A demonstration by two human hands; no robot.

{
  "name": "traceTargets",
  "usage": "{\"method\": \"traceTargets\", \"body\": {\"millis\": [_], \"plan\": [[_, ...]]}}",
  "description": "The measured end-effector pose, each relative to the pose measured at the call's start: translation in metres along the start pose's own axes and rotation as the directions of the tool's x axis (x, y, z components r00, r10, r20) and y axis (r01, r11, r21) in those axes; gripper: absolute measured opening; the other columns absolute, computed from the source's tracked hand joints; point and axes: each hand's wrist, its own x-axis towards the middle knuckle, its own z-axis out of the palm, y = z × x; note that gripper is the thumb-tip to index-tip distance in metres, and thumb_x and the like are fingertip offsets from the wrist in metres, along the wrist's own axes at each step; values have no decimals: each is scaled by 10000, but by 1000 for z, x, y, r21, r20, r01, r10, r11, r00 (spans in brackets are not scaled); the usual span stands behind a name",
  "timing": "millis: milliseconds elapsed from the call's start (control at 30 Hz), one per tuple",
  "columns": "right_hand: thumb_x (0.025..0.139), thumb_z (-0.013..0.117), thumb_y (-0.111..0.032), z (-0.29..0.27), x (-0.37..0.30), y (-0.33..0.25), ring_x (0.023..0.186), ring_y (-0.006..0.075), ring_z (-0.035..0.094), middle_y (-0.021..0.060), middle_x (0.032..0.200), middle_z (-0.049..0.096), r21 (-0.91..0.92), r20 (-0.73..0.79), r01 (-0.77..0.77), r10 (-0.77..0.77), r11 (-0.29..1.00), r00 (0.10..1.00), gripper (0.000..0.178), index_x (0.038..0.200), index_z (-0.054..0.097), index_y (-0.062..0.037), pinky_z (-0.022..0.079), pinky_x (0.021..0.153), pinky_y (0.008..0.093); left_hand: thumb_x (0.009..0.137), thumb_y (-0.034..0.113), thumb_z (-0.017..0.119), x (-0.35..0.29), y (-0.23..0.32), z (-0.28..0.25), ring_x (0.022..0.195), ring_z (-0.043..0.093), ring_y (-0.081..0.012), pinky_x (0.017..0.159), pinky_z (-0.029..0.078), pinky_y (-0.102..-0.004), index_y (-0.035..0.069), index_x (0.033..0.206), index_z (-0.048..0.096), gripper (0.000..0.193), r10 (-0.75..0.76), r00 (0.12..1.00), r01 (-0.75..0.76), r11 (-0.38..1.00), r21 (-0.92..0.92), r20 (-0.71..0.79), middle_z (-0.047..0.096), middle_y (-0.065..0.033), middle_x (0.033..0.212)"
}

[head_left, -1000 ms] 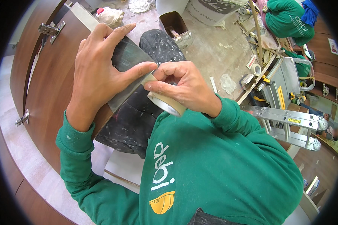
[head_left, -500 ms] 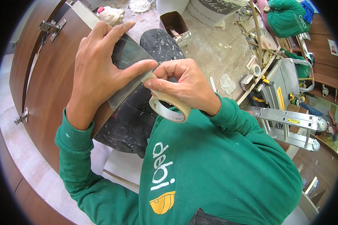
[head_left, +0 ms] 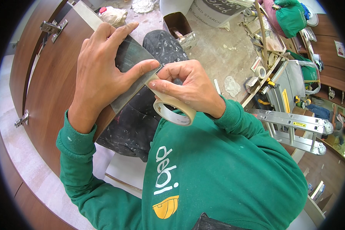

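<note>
Green sleeves enter from the lower edge. A roll of masking tape (head_left: 175, 110) is gripped by the right hand (head_left: 191, 86), fingers closed around it, the free tape end pinched at the thumb. The left hand (head_left: 103, 73) is laid flat, fingers spread, on the edge of a brown wooden door panel (head_left: 53, 88), thumb pressed onto the tape strip (head_left: 136, 90) run along that edge. A paint-spattered dark trouser knee (head_left: 140, 122) sits under the panel. Metal hinges (head_left: 53, 27) are seen on the panel further out. An aluminium ladder (head_left: 295, 124) lies well apart at right; a white bucket (head_left: 214, 9) stands beyond on the dusty floor.
</note>
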Motion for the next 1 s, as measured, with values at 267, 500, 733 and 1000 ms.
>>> {"method": "traceTargets", "body": {"millis": [267, 500, 733, 1000], "plan": [[920, 800, -216, 1, 2, 3, 628, 42, 590, 22, 696, 697, 11, -4, 68, -68, 998, 998, 244, 858, 761, 17, 460, 550, 239, 756, 493, 853, -1, 2, -2, 895, 537, -257, 821, 445, -412, 137, 1367, 663, 733, -36, 999, 35, 999, 19, 28, 536, -63, 960], [922, 797, -209, 2, 2, 4, 636, 45, 599, 24, 703, 702, 17, -4, 64, -64, 998, 998, 237, 857, 762, 15, 473, 559, 239, 751, 516, 853, -2, 0, -1, 898, 530, -252, 815, 441, -407, 137, 1374, 660, 754, -29, 999, 28, 999, 19, 25, 538, -59, 963], [924, 795, -211, 2, 1, 5, 631, 47, 602, 25, 701, 702, 1, -12, 68, -68, 998, 998, 238, 853, 760, 14, 477, 556, 241, 753, 529, 851, -1, 0, -1, 893, 529, -247, 812, 442, -412, 133, 1371, 661, 758, -17, 1000, 17, 1000, 12, 17, 542, -58, 967], [922, 795, -212, 1, 1, 4, 626, 46, 605, 23, 698, 703, 1, -4, 62, -62, 998, 998, 241, 839, 754, 11, 477, 553, 239, 753, 503, 855, -2, 1, 0, 903, 541, -254, 830, 449, -416, 129, 1366, 662, 744, -27, 1000, 26, 1000, 12, 6, 537, -62, 962]]}}
